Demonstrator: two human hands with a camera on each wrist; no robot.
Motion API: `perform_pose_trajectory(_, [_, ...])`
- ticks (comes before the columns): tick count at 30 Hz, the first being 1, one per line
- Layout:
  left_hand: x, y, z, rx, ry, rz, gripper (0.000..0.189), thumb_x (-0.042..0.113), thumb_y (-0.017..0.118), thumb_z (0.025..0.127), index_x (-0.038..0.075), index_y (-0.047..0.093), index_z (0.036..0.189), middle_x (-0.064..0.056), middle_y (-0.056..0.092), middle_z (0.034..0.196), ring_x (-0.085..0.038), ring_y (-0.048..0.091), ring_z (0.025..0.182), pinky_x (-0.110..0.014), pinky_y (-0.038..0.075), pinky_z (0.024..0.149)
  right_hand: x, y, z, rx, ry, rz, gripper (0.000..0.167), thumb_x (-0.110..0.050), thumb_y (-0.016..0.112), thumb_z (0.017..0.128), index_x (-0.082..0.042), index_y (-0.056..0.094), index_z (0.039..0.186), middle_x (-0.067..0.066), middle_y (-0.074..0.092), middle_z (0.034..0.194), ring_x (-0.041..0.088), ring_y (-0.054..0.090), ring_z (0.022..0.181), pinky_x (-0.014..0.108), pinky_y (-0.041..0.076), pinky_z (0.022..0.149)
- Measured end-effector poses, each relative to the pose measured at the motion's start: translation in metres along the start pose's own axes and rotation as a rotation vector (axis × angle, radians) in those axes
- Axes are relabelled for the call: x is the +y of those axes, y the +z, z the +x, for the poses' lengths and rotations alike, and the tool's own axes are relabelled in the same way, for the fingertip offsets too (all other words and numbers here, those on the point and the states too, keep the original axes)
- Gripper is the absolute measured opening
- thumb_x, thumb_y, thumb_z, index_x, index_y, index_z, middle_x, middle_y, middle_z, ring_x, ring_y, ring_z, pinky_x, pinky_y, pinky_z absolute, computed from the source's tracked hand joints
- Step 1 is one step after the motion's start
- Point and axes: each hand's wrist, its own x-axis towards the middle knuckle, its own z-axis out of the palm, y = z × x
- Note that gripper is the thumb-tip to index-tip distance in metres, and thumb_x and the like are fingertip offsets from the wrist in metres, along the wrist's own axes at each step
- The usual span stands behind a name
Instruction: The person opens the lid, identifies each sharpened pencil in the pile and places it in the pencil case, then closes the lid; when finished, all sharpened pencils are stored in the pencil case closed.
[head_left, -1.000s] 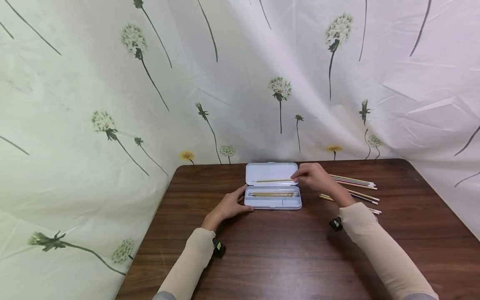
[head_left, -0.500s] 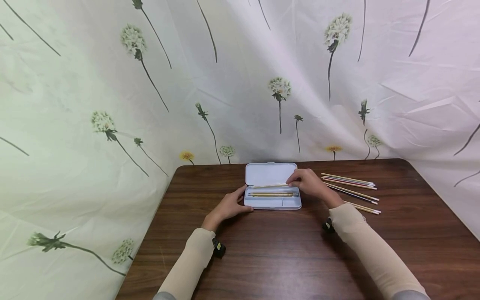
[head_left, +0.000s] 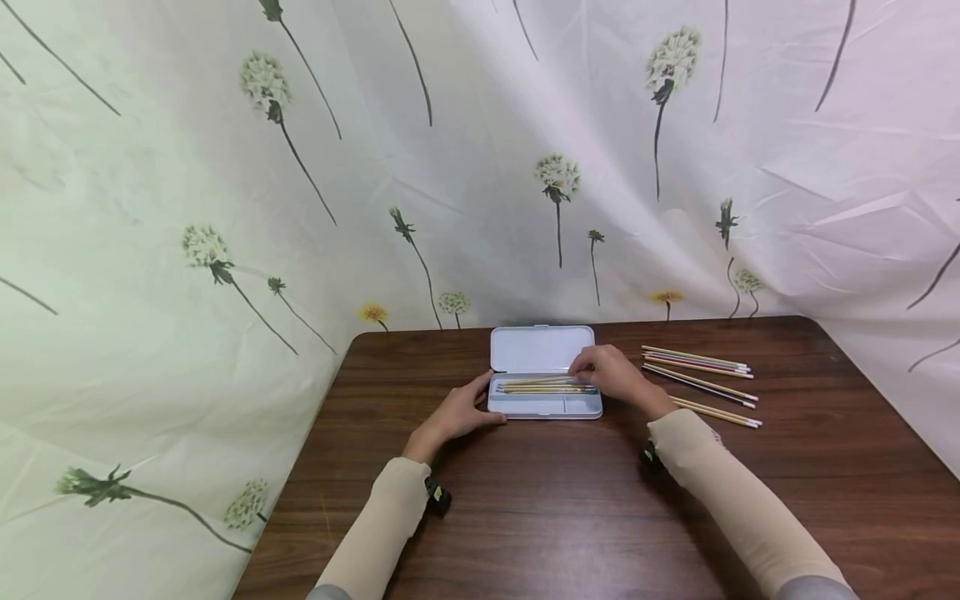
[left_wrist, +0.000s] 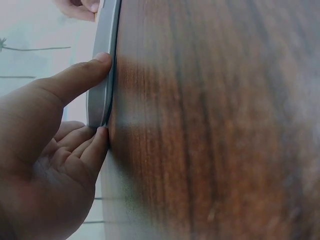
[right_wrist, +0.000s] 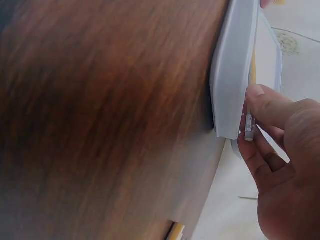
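A white pencil case [head_left: 525, 406] lies on the table with its lid [head_left: 542, 348] folded back. Several yellow pencils [head_left: 543, 389] lie in its rear compartment. My left hand [head_left: 455, 410] holds the case's left end; in the left wrist view, the thumb presses the front wall and the fingers [left_wrist: 95, 152] curl at the end. Over the case's right end, my right hand [head_left: 611, 373] pinches one yellow pencil [right_wrist: 253, 67] between thumb and fingers near its eraser end. That pencil slants slightly above those inside, its far end toward the left.
Right of the case, several loose pencils lie on the brown wooden table [head_left: 570, 517]: a back group [head_left: 696, 362], a middle pair [head_left: 705, 387] and a front pair [head_left: 716, 412]. A dandelion-print cloth [head_left: 480, 167] hangs behind the table's far edge.
My right hand has moved slightly left and toward me, lowering its pencil from in front of the lid into the rear compartment. The left hand stays on the case.
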Motion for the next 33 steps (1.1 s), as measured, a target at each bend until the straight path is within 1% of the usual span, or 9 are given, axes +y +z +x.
perform_pose_trajectory(5, [0.000,0.001,0.000,0.006,-0.002,0.002,0.097,0.026,0.087,0.092,0.013,0.030,0.170,-0.014,0.038,0.172,-0.029,0.048,0.153,-0.044,0.046,0.124,-0.006,0.001,0.000,-0.035,-0.059,-0.127,0.011,-0.003,0.081,0.092,-0.013,0.084,0.091,-0.002,0.075,0.090,0.017,0.070,0.087,0.044,0.062,0.081])
perform_pose_trajectory(9, [-0.001,0.001,0.000,0.006,0.000,0.007,0.097,0.025,0.087,0.092,0.013,0.030,0.170,-0.014,0.038,0.172,-0.029,0.047,0.153,-0.044,0.046,0.124,-0.011,0.002,-0.001,-0.042,-0.121,-0.177,0.020,0.007,0.074,0.091,-0.010,0.085,0.092,0.002,0.075,0.091,0.020,0.071,0.088,0.043,0.064,0.081])
perform_pose_trajectory(11, [-0.001,0.001,0.000,0.002,0.001,0.008,0.097,0.025,0.087,0.092,0.013,0.030,0.170,-0.014,0.038,0.172,-0.030,0.047,0.153,-0.044,0.046,0.124,-0.012,0.002,-0.003,-0.046,-0.134,-0.198,0.025,0.011,0.070,0.090,-0.008,0.086,0.094,0.003,0.075,0.092,0.022,0.072,0.090,0.043,0.064,0.081])
perform_pose_trajectory(14, [-0.001,0.001,0.000,0.000,0.002,0.002,0.097,0.026,0.087,0.092,0.013,0.030,0.170,-0.014,0.038,0.171,-0.030,0.047,0.153,-0.044,0.046,0.124,-0.015,0.003,-0.004,-0.056,-0.115,-0.236,0.028,0.012,0.068,0.091,-0.008,0.086,0.097,0.004,0.076,0.095,0.023,0.072,0.092,0.044,0.064,0.082])
perform_pose_trajectory(19, [-0.002,0.001,0.001,0.004,0.003,-0.007,0.096,0.024,0.087,0.092,0.013,0.031,0.170,-0.014,0.038,0.172,-0.029,0.048,0.153,-0.044,0.046,0.124,-0.019,0.000,-0.004,-0.063,-0.082,-0.320,0.025,0.007,0.070,0.093,-0.011,0.087,0.098,0.004,0.077,0.098,0.024,0.069,0.093,0.044,0.063,0.082])
perform_pose_trajectory(21, [-0.002,0.001,0.001,0.004,0.004,-0.007,0.096,0.024,0.087,0.092,0.013,0.031,0.170,-0.014,0.038,0.172,-0.029,0.048,0.153,-0.044,0.046,0.124,-0.020,0.000,-0.005,-0.050,-0.088,-0.358,0.023,0.005,0.071,0.093,-0.012,0.086,0.097,0.003,0.077,0.096,0.024,0.069,0.092,0.044,0.062,0.081])
perform_pose_trajectory(26, [-0.003,0.001,0.003,0.009,0.013,0.000,0.096,0.024,0.087,0.092,0.012,0.031,0.169,-0.015,0.039,0.171,-0.030,0.048,0.153,-0.045,0.047,0.124,-0.019,-0.001,-0.006,-0.012,-0.092,-0.401,0.019,0.002,0.073,0.093,-0.013,0.085,0.093,0.002,0.077,0.093,0.023,0.068,0.088,0.041,0.062,0.077])
perform_pose_trajectory(33, [-0.001,0.000,0.000,0.003,0.004,-0.014,0.096,0.023,0.087,0.092,0.013,0.031,0.169,-0.014,0.038,0.172,-0.029,0.048,0.153,-0.044,0.046,0.124,-0.017,0.001,-0.006,-0.009,-0.165,-0.420,0.020,0.003,0.076,0.090,-0.014,0.087,0.091,0.001,0.079,0.089,0.022,0.072,0.081,0.041,0.063,0.074])
